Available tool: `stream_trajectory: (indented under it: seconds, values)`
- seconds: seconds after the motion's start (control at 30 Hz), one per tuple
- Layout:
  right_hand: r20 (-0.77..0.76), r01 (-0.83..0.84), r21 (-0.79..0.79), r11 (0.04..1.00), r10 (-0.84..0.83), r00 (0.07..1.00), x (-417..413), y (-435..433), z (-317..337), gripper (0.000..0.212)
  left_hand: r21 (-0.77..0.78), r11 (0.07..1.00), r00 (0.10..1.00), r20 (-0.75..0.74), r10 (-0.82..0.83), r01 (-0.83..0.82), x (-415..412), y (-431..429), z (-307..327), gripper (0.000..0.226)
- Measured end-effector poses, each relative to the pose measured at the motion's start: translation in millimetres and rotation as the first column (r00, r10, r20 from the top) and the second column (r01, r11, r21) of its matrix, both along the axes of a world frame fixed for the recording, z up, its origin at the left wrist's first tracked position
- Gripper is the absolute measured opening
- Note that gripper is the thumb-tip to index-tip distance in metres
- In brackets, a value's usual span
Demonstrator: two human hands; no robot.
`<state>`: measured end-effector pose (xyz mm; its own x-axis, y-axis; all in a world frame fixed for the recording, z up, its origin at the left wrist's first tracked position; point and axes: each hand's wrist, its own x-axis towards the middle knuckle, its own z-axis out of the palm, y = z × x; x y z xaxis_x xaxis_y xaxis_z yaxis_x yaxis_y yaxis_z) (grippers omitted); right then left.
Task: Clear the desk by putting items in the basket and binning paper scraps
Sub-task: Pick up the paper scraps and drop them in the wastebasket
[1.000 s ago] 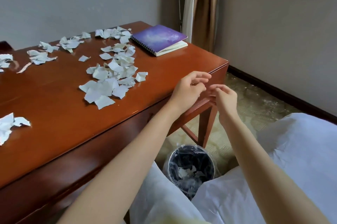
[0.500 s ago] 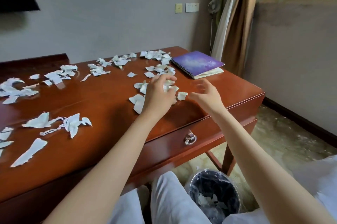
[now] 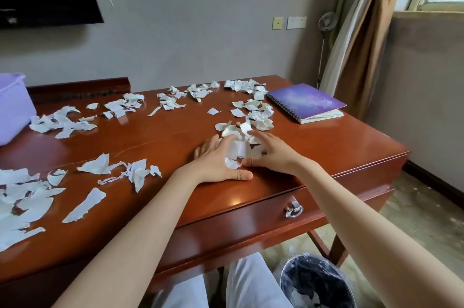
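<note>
Both grips, bare hands, are down on the glossy red-brown wooden tabletop w/ a bunch of torn white paper scraps squeezed between them. The left grip is spread out: palm down, fingers straight on the wood, thumb stretched flat along the near side, its inner edge pressing the bunch from the left. The right grip comes in from the other side, fingers curved over the far side of the bunch and thumb at its near edge, so it holds the paper; how tightly, can't tell. Just beyond the grips a trail of loose white scraps runs toward the far edge. Beyond and to the right of the right grip lies a purple spiral-bound notebook, closed, flat, apart from the scraps. Left of the left grip are more torn white pieces, scattered in clumps all the way to the left edge. Far left and beyond, a lilac plastic basket stands on the tabletop, partly out of frame. Below the right grip, in the front of the desk, is a drawer w/ a metal ring pull. Lower still, under the right forearm, a round bin w/ dark liner sits on the floor beside the person's white trousers, some paper bits inside.
</note>
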<state>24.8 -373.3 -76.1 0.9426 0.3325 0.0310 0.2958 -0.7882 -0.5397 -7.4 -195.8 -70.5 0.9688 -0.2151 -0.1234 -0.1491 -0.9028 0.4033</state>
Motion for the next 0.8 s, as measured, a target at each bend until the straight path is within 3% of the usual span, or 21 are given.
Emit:
stream_trajectory:
  seconds: [0.2,0.33,0.43,0.57,0.7,0.8]
  values:
    - [0.173,-0.058,0.121,0.991,0.036,0.984,-5.6,7.4,-6.0,0.05,-0.141,0.99,0.997,0.082,-0.009,0.021,13.7,-4.8,-3.8,0.104]
    - [0.261,-0.079,0.193,0.978,0.027,0.965,-10.8,10.6,-7.3,0.031,-0.056,0.998,0.989,0.146,0.03,-0.022,17.6,-14.6,-4.4,0.068]
    - [0.205,-0.005,0.313,0.95,-0.062,0.977,-9.8,9.0,-3.9,0.03,-0.172,0.983,0.972,0.214,0.094,-0.057,18.5,-15.7,-7.2,0.042]
    - [0.115,0.23,0.495,0.838,-0.325,0.939,-2.9,15.1,1.3,0.027,-0.295,0.95,0.949,0.258,0.18,-0.1,18.7,-11.7,-7.8,0.022]
    - [0.166,0.24,0.342,0.909,-0.309,0.936,9.4,37.5,0.8,0.024,-0.522,0.817,0.898,0.196,0.394,-0.245,19.9,-5.5,-3.5,0.011]
    - [0.266,0.208,0.048,0.977,-0.213,0.94,17.0,56.9,-3.0,0.04,-0.628,0.713,0.864,0.126,0.487,-0.31,18.0,-1.7,-2.3,0.01]
